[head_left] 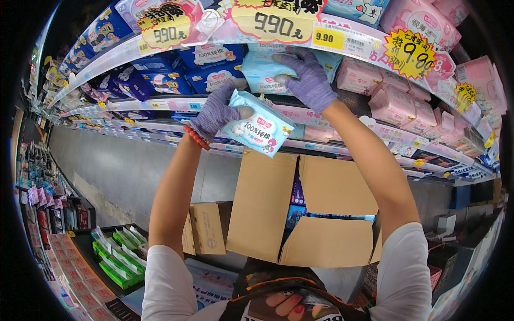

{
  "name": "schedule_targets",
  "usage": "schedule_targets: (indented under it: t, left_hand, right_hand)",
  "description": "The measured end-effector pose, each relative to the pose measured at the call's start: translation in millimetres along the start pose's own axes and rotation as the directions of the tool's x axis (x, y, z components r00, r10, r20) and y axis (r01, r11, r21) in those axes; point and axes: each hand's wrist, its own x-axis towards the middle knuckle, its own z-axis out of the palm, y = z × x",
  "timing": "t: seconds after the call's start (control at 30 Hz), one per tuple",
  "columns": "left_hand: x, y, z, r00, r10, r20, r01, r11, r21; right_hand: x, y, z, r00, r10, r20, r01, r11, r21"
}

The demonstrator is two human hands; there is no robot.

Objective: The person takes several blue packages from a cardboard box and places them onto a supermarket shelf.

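Observation:
My left hand [219, 108], in a purple knit glove with bare fingertips, grips a light blue pack of sanitary pads [261, 124], tilted in front of the shelf edge. The glove of my right hand [307, 78] matches. Its thumb and fingers are spread around the front of a light blue pack [261, 66] in a stack on the shelf; the pack's far side is hidden. Dark blue packs [215, 80] sit left of this stack, pink packs [358, 76] to its right. A red bead bracelet [196, 137] circles my left wrist.
Below my hands stands a cardboard box [263, 204] with its flaps spread; blue and purple packs [296, 214] show inside. Price signs [277, 26] hang from the upper shelf edge, just above my right hand. Smaller cartons [209, 228] and green packs [120, 257] are at lower left.

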Motion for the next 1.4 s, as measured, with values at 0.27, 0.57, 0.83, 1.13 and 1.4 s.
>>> schedule_targets:
  t: [0.27, 0.57, 0.83, 1.13, 1.4]
  left_hand:
    - [-16.7, -11.1, 5.6, 1.000, -0.013, 0.013, 0.011, 0.988, 0.152]
    - [-0.4, 26.0, -43.7, 0.991, 0.132, 0.017, -0.122, 0.847, 0.518]
    - [-4.2, 28.1, -85.1, 1.000, 0.006, 0.017, -0.016, 0.718, 0.696]
    - [-0.4, 49.7, -96.4, 0.989, -0.150, 0.020, 0.065, 0.538, 0.841]
    - [-1.8, 51.9, -105.3, 0.985, -0.175, 0.005, 0.081, 0.481, 0.873]
  right_hand:
    - [-12.4, 3.5, 6.9, 0.999, 0.016, 0.050, -0.010, 0.995, -0.100]
    - [-28.1, -12.7, -2.9, 0.993, 0.111, -0.031, -0.115, 0.977, -0.177]
    - [-8.9, -22.9, 7.6, 0.999, 0.036, 0.025, -0.031, 0.985, -0.172]
    - [-15.6, -16.4, 36.0, 0.964, 0.167, -0.206, -0.158, 0.985, 0.062]
    - [-11.8, -1.8, 35.3, 0.982, 0.036, -0.186, -0.054, 0.994, -0.095]
